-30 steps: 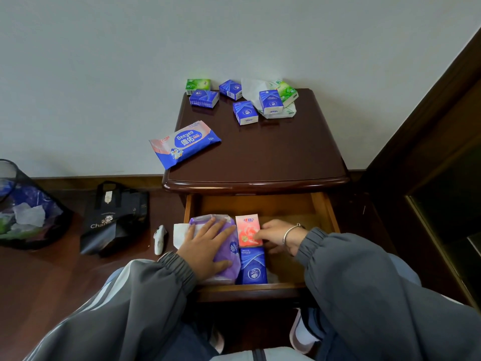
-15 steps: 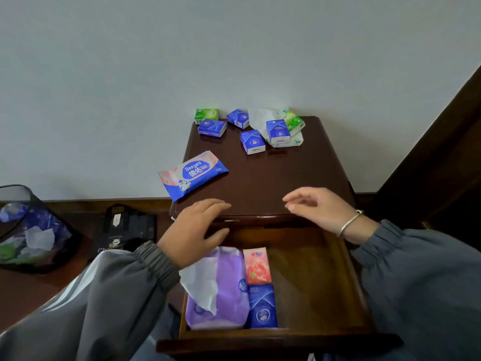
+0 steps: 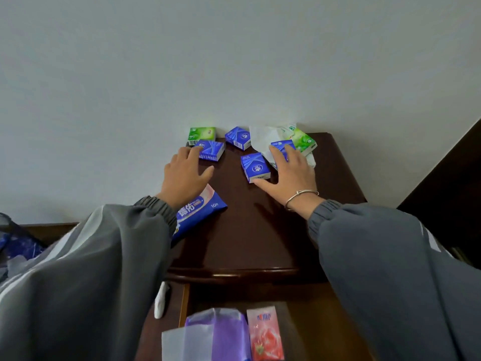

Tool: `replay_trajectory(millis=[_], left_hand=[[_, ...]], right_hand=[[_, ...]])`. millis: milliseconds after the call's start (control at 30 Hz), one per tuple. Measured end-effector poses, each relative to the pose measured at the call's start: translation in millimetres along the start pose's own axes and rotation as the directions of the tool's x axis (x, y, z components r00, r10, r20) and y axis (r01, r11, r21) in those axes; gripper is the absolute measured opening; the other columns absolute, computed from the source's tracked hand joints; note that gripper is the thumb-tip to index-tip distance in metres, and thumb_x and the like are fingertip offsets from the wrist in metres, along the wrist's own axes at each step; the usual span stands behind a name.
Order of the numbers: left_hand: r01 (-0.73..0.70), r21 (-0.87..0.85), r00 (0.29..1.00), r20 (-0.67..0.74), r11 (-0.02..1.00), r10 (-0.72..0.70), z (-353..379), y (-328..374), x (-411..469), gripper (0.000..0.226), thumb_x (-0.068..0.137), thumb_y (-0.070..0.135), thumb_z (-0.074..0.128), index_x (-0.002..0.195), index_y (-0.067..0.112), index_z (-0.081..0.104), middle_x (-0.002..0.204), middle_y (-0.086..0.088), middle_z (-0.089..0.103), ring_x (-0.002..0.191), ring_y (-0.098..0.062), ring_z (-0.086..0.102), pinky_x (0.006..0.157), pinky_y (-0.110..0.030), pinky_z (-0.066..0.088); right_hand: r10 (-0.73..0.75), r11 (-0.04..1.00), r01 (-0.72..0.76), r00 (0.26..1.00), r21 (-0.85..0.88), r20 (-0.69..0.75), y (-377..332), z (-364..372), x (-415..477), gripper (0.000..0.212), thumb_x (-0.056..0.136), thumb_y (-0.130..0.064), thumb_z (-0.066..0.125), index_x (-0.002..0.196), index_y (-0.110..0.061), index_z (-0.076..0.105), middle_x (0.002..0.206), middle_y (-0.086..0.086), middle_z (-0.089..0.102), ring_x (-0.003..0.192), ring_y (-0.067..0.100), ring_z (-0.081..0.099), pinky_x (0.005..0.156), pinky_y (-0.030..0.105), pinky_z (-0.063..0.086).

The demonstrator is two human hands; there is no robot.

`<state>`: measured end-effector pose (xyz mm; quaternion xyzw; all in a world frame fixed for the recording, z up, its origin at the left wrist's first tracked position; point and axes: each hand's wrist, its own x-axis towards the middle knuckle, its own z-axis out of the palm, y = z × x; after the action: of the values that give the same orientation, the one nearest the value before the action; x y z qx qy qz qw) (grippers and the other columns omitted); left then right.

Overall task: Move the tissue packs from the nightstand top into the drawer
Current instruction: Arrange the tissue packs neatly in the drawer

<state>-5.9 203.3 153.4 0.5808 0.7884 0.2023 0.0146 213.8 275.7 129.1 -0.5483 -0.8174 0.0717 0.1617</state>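
Several small tissue packs lie at the back of the dark nightstand top. My left hand reaches with spread fingers to a blue pack, fingertips at its near edge. My right hand hovers open between another blue pack and a blue pack lying on a white tissue pack; the thumb touches the nearer one. A green pack, a blue pack and a green pack sit by the wall. A large blue-pink pack lies under my left wrist. The open drawer holds a purple pack and a pink pack.
A white wall stands directly behind the nightstand. Dark wooden furniture rises at the right. A small white object lies on the floor left of the drawer. A bin with a bag sits at the far left.
Both hands left the drawer, rose over the nightstand's front edge and reached to the packs at the back. The view moved closer and tilted up.
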Motion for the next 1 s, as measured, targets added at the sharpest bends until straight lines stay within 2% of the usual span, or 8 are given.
replay_trajectory(millis=[100, 167, 300, 400, 533, 733, 900, 1000], left_hand=[[0.083, -0.011, 0.996, 0.032, 0.996, -0.083, 13, -4, 33, 0.057, 0.092, 0.042, 0.05, 0.142, 0.019, 0.037, 0.142, -0.012, 0.038, 0.127, -0.036, 0.041, 0.102, -0.051, 0.035], [0.135, -0.046, 0.989, 0.074, 0.99, -0.131, 22, -7, 51, 0.061, 0.092, 0.045, 0.05, 0.146, 0.022, 0.032, 0.149, -0.01, 0.031, 0.132, -0.037, 0.035, 0.105, -0.052, 0.032], [0.104, 0.023, 0.966, 0.235, 0.994, -0.107, 34, -14, 81, 0.071, 0.09, 0.039, 0.053, 0.151, 0.026, 0.02, 0.161, -0.006, 0.009, 0.145, -0.036, 0.016, 0.114, -0.054, 0.023], [-0.003, 0.097, 0.931, 0.362, 0.995, -0.032, 41, -19, 93, 0.076, 0.085, 0.025, 0.058, 0.152, 0.022, 0.021, 0.161, -0.007, 0.014, 0.146, -0.032, 0.015, 0.117, -0.05, 0.02], [-0.04, 0.133, 0.958, 0.285, 0.99, 0.001, 40, -20, 92, 0.071, 0.081, 0.023, 0.064, 0.145, 0.023, 0.033, 0.148, -0.01, 0.035, 0.131, -0.038, 0.034, 0.106, -0.049, 0.034], [-0.045, 0.293, 0.962, 0.27, 0.955, -0.038, 36, -14, 91, 0.065, 0.082, 0.041, 0.066, 0.137, 0.015, 0.043, 0.137, -0.015, 0.036, 0.126, -0.035, 0.034, 0.1, -0.047, 0.036], [0.151, 0.138, 0.948, 0.26, 0.979, -0.183, 35, -9, 79, 0.067, 0.075, 0.045, 0.072, 0.127, 0.01, 0.049, 0.132, -0.015, 0.041, 0.122, -0.033, 0.04, 0.099, -0.045, 0.039], [0.261, -0.04, 0.954, 0.164, 0.965, -0.251, 31, 0, 66, 0.067, 0.072, 0.042, 0.074, 0.121, 0.004, 0.049, 0.122, -0.016, 0.054, 0.11, -0.033, 0.052, 0.093, -0.047, 0.047]], right_hand=[[-0.019, 0.995, 0.02, 1.0, -0.102, 0.013, 0, 11, 22, 0.094, 0.068, -0.077, 0.049, 0.146, -0.037, 0.016, 0.158, 0.005, 0.007, 0.145, 0.035, 0.004, 0.111, 0.058, 0.016], [-0.007, 0.994, 0.012, 0.999, -0.112, 0.038, 0, 16, 32, 0.096, 0.065, -0.082, 0.046, 0.146, -0.039, 0.014, 0.159, 0.003, 0.001, 0.145, 0.035, -0.001, 0.112, 0.06, 0.009], [0.02, 0.996, -0.009, 0.993, -0.089, 0.118, -2, 27, 34, 0.09, 0.066, -0.084, 0.042, 0.141, -0.036, 0.028, 0.158, 0.002, 0.003, 0.144, 0.036, -0.002, 0.109, 0.059, 0.019], [0.02, 0.992, -0.005, 0.993, -0.128, 0.118, -5, 31, 31, 0.086, 0.069, -0.081, 0.044, 0.139, -0.033, 0.032, 0.157, 0.004, 0.01, 0.143, 0.038, 0.004, 0.105, 0.058, 0.025], [-0.01, 0.992, 0.02, 0.996, -0.124, 0.084, -8, 27, 29, 0.076, 0.071, -0.068, 0.052, 0.135, -0.028, 0.038, 0.153, 0.004, 0.022, 0.14, 0.036, 0.016, 0.101, 0.053, 0.033], [-0.044, 0.993, 0.056, 0.993, -0.104, 0.113, -10, 17, 24, 0.07, 0.071, -0.052, 0.057, 0.133, -0.025, 0.04, 0.149, 0.003, 0.028, 0.136, 0.034, 0.022, 0.101, 0.05, 0.034], [-0.092, 0.986, 0.119, 0.973, -0.117, 0.211, 0, 7, 18, 0.073, 0.077, -0.058, 0.058, 0.138, -0.025, 0.036, 0.153, 0.001, 0.023, 0.139, 0.031, 0.02, 0.106, 0.049, 0.036], [-0.115, 0.976, 0.164, 0.948, -0.146, 0.297, 7, 3, 11, 0.074, 0.082, -0.057, 0.055, 0.143, -0.027, 0.027, 0.156, 0.001, 0.016, 0.142, 0.032, 0.013, 0.109, 0.05, 0.033]])
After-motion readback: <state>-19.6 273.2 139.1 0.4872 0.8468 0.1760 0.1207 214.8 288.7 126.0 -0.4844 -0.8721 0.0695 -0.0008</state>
